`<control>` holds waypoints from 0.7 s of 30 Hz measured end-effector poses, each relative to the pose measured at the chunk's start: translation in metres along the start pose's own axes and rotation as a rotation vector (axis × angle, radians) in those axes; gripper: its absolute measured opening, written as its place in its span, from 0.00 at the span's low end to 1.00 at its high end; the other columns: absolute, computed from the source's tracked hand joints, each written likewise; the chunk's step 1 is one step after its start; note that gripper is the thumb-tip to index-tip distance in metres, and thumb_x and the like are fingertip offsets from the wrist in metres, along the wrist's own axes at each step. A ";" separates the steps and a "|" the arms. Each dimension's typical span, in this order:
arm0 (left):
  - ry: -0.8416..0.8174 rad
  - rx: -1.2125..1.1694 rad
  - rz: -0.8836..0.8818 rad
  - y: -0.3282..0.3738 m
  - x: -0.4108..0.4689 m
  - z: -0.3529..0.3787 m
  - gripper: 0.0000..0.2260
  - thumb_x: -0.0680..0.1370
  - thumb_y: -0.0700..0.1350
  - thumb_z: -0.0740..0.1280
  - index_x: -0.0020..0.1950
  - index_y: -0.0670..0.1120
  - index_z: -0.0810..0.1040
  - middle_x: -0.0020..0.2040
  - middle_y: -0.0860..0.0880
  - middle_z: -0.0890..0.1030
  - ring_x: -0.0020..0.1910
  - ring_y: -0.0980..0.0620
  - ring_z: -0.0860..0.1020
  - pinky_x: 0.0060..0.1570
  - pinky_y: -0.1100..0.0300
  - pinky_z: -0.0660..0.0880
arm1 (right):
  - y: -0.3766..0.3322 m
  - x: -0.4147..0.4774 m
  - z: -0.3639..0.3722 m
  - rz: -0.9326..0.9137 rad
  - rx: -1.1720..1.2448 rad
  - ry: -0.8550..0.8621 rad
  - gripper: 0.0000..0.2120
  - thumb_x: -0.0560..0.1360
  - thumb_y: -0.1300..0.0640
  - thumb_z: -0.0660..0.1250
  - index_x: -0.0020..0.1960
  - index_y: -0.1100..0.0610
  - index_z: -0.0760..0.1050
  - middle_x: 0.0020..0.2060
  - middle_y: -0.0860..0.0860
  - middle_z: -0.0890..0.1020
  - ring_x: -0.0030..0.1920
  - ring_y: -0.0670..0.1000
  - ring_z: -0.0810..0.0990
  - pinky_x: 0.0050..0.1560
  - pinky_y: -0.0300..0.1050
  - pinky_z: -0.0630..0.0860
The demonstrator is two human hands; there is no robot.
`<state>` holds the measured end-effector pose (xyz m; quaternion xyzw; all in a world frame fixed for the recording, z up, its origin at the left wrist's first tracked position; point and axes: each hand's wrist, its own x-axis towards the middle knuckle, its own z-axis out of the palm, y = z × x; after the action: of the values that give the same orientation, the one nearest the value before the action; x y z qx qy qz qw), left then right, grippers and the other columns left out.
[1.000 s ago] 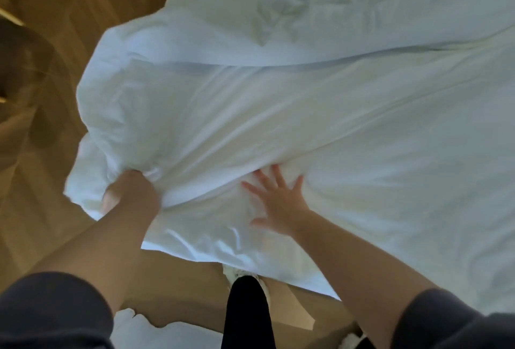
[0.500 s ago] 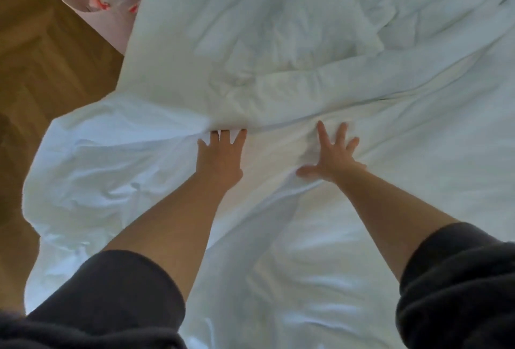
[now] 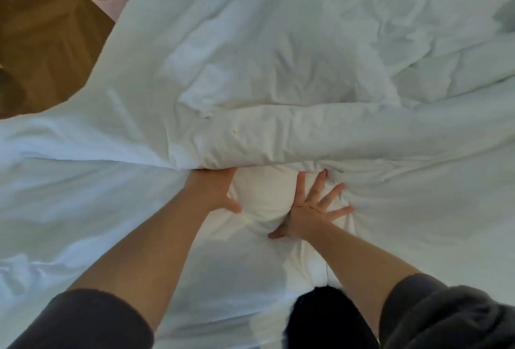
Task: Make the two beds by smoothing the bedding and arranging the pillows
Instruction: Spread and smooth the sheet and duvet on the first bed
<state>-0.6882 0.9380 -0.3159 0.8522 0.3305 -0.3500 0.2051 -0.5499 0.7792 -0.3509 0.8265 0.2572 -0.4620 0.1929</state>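
My left hand (image 3: pixel 216 190) had its fingers tucked under the folded duvet (image 3: pixel 320 131) edge, so I couldn't tell its grip. My right hand (image 3: pixel 312 206) lay flat, fingers spread wide, pressing the white sheet (image 3: pixel 83 209). Wooden floor (image 3: pixel 41 42) showed beyond the bed's left side.

Matt white cloth bedding (image 3: pixel 306 70), soft and creased, glossy brown wood floor (image 3: pixel 41 42), dark fleecy sleeves (image 3: pixel 446 312)
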 end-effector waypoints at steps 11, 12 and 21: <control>-0.045 0.187 -0.010 0.043 -0.061 -0.115 0.14 0.78 0.55 0.64 0.62 0.56 0.74 0.65 0.54 0.75 0.64 0.50 0.73 0.58 0.56 0.71 | 0.039 -0.060 -0.091 -0.352 -0.099 0.025 0.55 0.62 0.31 0.73 0.77 0.43 0.45 0.77 0.58 0.53 0.74 0.67 0.58 0.68 0.65 0.63; 0.083 0.150 0.005 0.044 -0.064 -0.122 0.06 0.78 0.54 0.63 0.54 0.57 0.75 0.59 0.54 0.78 0.59 0.50 0.75 0.54 0.56 0.72 | 0.049 -0.067 -0.100 -0.400 -0.149 0.096 0.49 0.64 0.32 0.73 0.76 0.43 0.51 0.74 0.56 0.61 0.71 0.62 0.65 0.65 0.60 0.67; 0.274 -0.029 0.120 0.050 0.016 -0.145 0.57 0.62 0.72 0.70 0.77 0.61 0.35 0.77 0.54 0.31 0.77 0.45 0.35 0.71 0.33 0.46 | 0.081 -0.041 -0.175 -0.419 -0.209 0.776 0.56 0.57 0.33 0.77 0.78 0.43 0.54 0.75 0.57 0.61 0.72 0.61 0.63 0.59 0.60 0.66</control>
<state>-0.5775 0.9945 -0.2249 0.9072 0.3086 -0.2128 0.1909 -0.4028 0.8023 -0.2221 0.8447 0.5177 -0.1185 0.0668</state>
